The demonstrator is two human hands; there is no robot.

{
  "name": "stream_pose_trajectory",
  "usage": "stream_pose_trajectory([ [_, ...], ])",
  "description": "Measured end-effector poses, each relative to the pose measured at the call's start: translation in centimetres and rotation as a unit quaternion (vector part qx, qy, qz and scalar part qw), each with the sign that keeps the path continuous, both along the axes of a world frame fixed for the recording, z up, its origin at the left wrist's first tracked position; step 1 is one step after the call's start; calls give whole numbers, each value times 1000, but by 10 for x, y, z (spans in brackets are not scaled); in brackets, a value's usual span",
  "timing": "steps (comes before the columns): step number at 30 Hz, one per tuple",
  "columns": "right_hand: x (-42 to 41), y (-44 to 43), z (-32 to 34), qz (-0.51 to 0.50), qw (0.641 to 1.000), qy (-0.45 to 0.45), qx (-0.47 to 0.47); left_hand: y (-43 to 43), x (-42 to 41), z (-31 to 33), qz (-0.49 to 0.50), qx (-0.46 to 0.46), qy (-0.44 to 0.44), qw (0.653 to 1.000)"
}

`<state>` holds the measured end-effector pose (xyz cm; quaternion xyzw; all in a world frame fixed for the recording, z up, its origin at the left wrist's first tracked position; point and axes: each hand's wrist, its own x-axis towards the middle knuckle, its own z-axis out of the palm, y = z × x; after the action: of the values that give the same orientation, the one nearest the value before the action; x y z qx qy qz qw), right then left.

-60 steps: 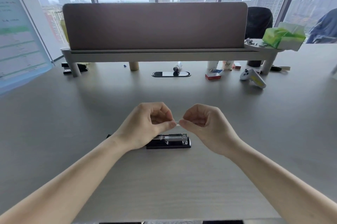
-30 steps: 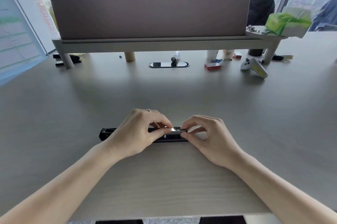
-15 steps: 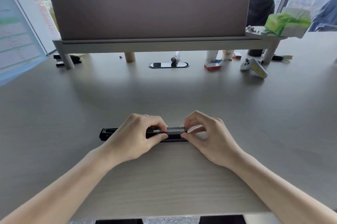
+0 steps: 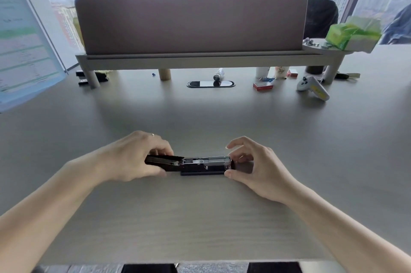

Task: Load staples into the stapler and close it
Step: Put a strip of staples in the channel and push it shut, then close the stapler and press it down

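Note:
A black stapler lies lengthwise on the grey desk in front of me, opened out. Its metal staple channel faces up on the right half, over the black base. The black top cover sticks out to the left, raised a little off the desk. My left hand grips that cover between thumb and fingers. My right hand sits at the stapler's right end, thumb tip touching the base corner and fingers curled above it. I cannot make out the staples in the channel.
A padded divider on a raised shelf crosses the back of the desk. Below it lie a red staple box, a white game controller, a small bottle and an oval cable port. A green tissue pack rests on the shelf's right end.
Both hands came down from pinching a staple strip above the stapler to the stapler itself. The left hand has since lifted the black cover's left end; the right fingers have spread.

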<state>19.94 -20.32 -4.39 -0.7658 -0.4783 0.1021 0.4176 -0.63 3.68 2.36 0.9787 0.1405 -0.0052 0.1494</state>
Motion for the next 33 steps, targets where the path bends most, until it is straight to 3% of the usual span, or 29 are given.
stream_pose_trajectory([
  [4, 0, 1, 0, -7, 1000, 1, -4, -6, 17, 34, -14, 73, 10, 997],
  [8, 0, 1, -1, -12, 1000, 1, -2, -28, 37, 52, -2, 27, -63, 998],
  [17, 0, 1, -2, 3, 999, 30, 12, -60, 69, 7, -41, -39, -41, 998],
  [23, -1, 0, -1, 10, 999, 51, 16, -71, 80, -12, 52, -122, -37, 990],
  [33, 2, 1, -3, 18, 998, 51, 22, -80, 83, -31, 40, -69, -81, 994],
])
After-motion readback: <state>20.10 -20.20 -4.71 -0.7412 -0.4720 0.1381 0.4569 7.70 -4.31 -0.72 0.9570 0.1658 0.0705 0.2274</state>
